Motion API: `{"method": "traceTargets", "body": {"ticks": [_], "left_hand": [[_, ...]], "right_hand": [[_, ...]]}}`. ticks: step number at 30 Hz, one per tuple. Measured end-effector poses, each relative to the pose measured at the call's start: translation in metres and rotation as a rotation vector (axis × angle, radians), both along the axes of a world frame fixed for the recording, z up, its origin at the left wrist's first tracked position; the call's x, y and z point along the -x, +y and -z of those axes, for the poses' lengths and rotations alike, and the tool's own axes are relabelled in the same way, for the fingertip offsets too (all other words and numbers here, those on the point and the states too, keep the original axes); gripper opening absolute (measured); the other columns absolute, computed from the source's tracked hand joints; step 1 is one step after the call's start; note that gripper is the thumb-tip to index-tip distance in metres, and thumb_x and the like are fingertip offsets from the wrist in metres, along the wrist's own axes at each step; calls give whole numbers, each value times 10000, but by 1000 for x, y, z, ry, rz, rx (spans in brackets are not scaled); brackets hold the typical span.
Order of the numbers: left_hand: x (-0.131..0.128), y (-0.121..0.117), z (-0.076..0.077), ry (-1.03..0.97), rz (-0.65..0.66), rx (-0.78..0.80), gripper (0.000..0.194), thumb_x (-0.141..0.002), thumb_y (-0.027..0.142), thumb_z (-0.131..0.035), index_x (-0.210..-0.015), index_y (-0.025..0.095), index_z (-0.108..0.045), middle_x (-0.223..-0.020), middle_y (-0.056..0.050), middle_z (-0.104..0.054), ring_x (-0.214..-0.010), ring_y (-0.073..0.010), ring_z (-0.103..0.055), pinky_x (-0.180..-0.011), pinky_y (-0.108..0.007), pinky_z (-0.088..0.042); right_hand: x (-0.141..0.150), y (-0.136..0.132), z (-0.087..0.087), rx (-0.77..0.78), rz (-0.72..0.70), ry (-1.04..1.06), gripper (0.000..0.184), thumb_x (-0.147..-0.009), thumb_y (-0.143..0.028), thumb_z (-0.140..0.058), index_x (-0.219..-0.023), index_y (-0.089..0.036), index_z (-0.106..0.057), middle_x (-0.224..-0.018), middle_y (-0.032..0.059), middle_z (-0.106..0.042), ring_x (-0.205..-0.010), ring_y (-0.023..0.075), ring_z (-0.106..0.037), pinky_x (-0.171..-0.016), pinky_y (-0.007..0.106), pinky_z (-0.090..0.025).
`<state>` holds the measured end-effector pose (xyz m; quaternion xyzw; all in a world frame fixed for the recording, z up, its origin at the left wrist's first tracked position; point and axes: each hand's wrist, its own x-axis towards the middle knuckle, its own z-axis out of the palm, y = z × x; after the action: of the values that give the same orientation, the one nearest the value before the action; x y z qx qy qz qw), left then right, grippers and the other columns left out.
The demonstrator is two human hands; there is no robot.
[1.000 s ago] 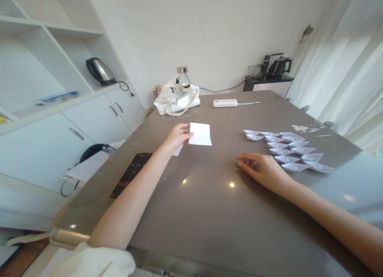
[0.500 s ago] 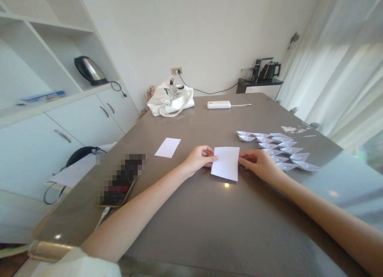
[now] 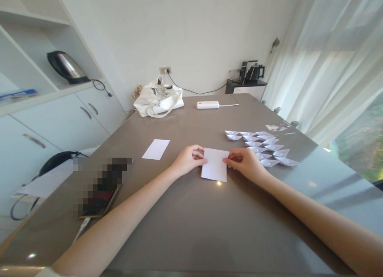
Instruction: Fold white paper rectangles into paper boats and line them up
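Between my hands a small white sheet of paper (image 3: 214, 165) is held just over the table, unfolded as far as I can see. My left hand (image 3: 190, 160) pinches its left edge between thumb and fingers. On the opposite edge my right hand (image 3: 241, 161) grips the paper with the thumb in front and the fingers behind. Another white sheet of paper (image 3: 156, 149) lies flat on the table to the left of my left hand. Several folded paper boats (image 3: 263, 147) stand in rows just beyond my right hand.
On the grey table (image 3: 167, 225), a phone (image 3: 104, 189) with a cable lies at left. A white bag (image 3: 158, 99) and a white power bank (image 3: 208, 105) are at the back. Paper scraps (image 3: 277, 127) lie at the right, near the curtain (image 3: 317, 69).
The camera view has turned slightly to the right. My right hand's grip has come further over the paper's right edge, and the sheet is tilted a little differently.
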<state>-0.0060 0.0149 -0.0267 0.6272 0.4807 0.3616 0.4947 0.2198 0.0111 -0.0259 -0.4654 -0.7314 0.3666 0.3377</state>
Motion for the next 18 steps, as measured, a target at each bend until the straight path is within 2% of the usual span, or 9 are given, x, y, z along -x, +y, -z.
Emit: {"method": "traceTargets", "body": {"ticks": [3,6,8,12,15,18], "left_hand": [[3,0,-5,282,74,-245,122,-667,181,-721,-716,145,-615,-636,14,-603,-612,-110,-562,-610,-226,-436],[7,0,-9,405,130,-344,66,-693,198,-689,-703,153,-642,-586,29,-564,-564,-97,-504,-554,-209,-386],[8,1,-9,384,182,-354,22,-708,132,-627,-699,149,-639,-610,23,-579,-581,-94,-515,-567,-201,-396],[12,5,-6,307,268,-329,170,-673,11,-516,-691,138,-628,-695,0,-626,-649,-97,-577,-649,-204,-456],[15,6,-9,294,316,-293,144,-686,31,-541,-704,129,-646,-743,-22,-645,-676,-107,-604,-671,-216,-480],[17,6,-13,291,368,-273,102,-720,80,-575,-721,120,-669,-795,-49,-651,-708,-119,-620,-691,-229,-498]], "right_hand": [[-1,0,0,-105,13,-120,139,-741,-287,-636,-682,-163,-614,-642,40,-672,-596,172,-631,-582,276,-503],[-1,-1,0,-140,-57,-171,64,-739,-225,-626,-754,-165,-643,-673,23,-669,-603,150,-614,-590,254,-493],[0,-2,-1,-174,-132,-201,52,-732,-157,-599,-751,-164,-647,-690,16,-655,-598,130,-592,-579,230,-477],[-1,-4,-6,-302,-273,-239,190,-719,-41,-523,-770,-160,-662,-764,24,-630,-612,105,-576,-580,200,-455],[-2,-5,-9,-367,-356,-264,237,-748,-28,-497,-809,-171,-675,-817,37,-627,-654,111,-582,-620,208,-460],[-3,-5,-9,-374,-381,-290,251,-755,-19,-487,-822,-176,-670,-832,37,-629,-677,120,-588,-648,219,-465]]}}
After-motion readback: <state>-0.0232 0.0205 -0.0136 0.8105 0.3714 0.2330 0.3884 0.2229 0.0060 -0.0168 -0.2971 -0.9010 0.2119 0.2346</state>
